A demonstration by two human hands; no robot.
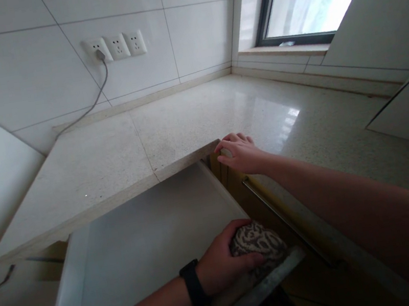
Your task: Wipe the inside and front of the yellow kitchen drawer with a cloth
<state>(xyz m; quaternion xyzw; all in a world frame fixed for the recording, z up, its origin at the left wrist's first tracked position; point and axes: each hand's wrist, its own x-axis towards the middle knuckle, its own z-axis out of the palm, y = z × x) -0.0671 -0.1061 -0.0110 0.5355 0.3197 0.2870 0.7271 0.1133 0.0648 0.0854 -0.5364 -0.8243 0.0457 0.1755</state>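
My left hand (225, 258), with a black watch on its wrist, grips a bunched cloth (259, 242) patterned in dark brown and pale squiggles. It presses the cloth at the front right corner of a pulled-out white drawer (143, 235). Part of the cloth is hidden by my fingers. Further back, my right hand (239, 151) rests at the front edge of the pale stone countertop (191, 119), by its inner corner. Its fingers are loosely bent and apart, with nothing visible in them.
Right of the drawer is a yellowish cabinet front with a long metal handle (285, 220). Wall sockets (118, 46) with a plugged-in grey cable (95, 100) are on the tiled wall. A dark-framed window (299, 40) is at the upper right.
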